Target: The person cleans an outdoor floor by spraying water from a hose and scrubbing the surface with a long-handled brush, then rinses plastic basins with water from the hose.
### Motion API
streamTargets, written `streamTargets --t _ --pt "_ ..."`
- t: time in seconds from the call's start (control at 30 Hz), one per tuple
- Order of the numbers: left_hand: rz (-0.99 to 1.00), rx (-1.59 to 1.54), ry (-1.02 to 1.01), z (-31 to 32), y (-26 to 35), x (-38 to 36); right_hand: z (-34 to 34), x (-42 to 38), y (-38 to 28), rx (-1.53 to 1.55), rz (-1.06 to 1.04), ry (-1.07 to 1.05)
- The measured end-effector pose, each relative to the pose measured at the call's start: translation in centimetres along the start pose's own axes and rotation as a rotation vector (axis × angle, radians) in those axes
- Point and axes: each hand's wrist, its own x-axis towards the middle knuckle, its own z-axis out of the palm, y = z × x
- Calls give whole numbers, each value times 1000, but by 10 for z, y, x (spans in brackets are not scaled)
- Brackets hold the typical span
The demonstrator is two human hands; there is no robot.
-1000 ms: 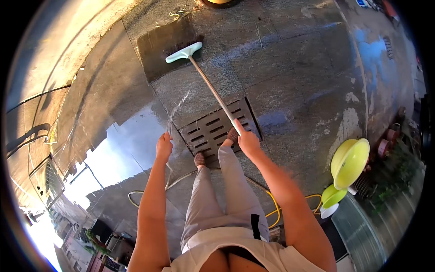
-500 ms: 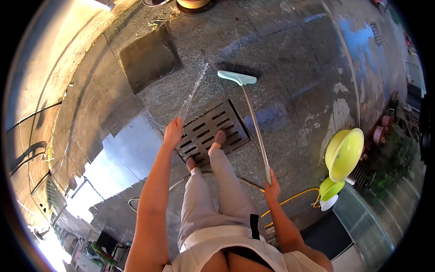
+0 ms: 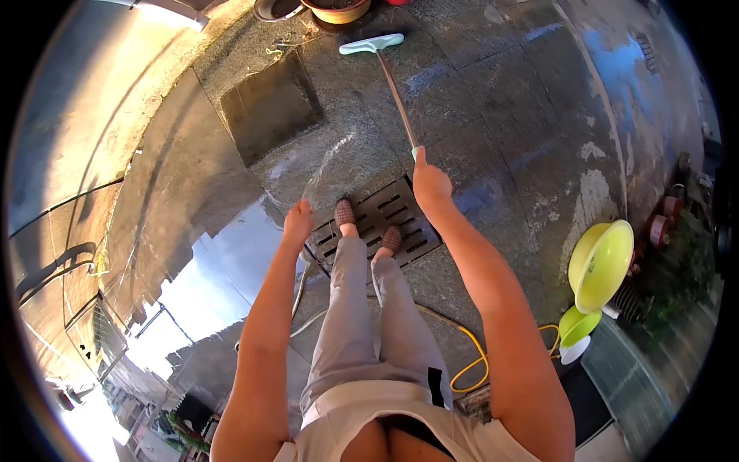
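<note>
the right hand [image 3: 432, 187], in the head view, is gripping the broom [image 3: 396, 98] at the end of its handle, closed firmly around it, with the thumb lying along the shaft; it is showing just beside the far right corner of the drain grate [image 3: 372, 222]. the broom is reaching out well beyond the grate, its pale head lying crosswise at the far end; whether the bristles are touching the ground is hard to tell. the left hand [image 3: 299, 223] is holding the hose [image 3: 300, 289] in a curled fist, showing by the left end of the grate, and a stream of water [image 3: 329, 158] is shooting forward past the grate's far edge. the slippers [image 3: 392, 240] are standing at the grate, the right one on it, the left one overlapping its far edge. a dark square slab [image 3: 269, 112] is lying beyond the grate to the left. well to the right of the grate, nearer the body, a yellow basin [image 3: 602, 266] is leaning on its side, with a smaller green basin [image 3: 577, 327] sitting just beside it.
</note>
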Motion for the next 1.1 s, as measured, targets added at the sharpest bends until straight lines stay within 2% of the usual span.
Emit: streamTargets --t 0.2,0.3,0.33,0.43,0.47,0.5,0.57,0.63,0.7,0.77,0.87,0.97,1.07,1.1 --pt "-67 -86 20 -33 6 12 22 -24 -11 -159 -260 -152" --pt "-91 -120 32 -56 8 21 31 -39 -42 -168 -393 -220" --pt "-97 -132 35 -64 9 22 25 -44 -59 -189 -416 -290" --pt "-125 -192 58 -88 8 28 38 -45 -114 -98 -433 -295" --pt "-131 -214 67 -96 8 33 38 -43 -135 -51 -444 -282" --pt "-139 -225 70 -104 7 37 56 -30 -149 32 -425 -184" --pt "-158 -245 73 -119 3 43 32 -3 -184 -8 -436 -133" --pt "-153 -271 58 -131 1 47 25 41 -206 79 -447 74" --pt "-160 -298 55 -140 3 47 11 79 -227 91 -452 171" --pt "-182 -332 63 -144 7 45 -8 109 -243 56 -421 170" --pt "-185 -331 36 -147 7 43 -12 149 -238 8 -414 231" --pt "-172 -275 40 -143 7 45 -24 149 -219 74 -352 237" --pt "-183 -284 5 -138 11 49 -22 140 -198 198 -190 204" --pt "-177 -292 -8 -136 13 49 -14 141 -192 228 -188 265"
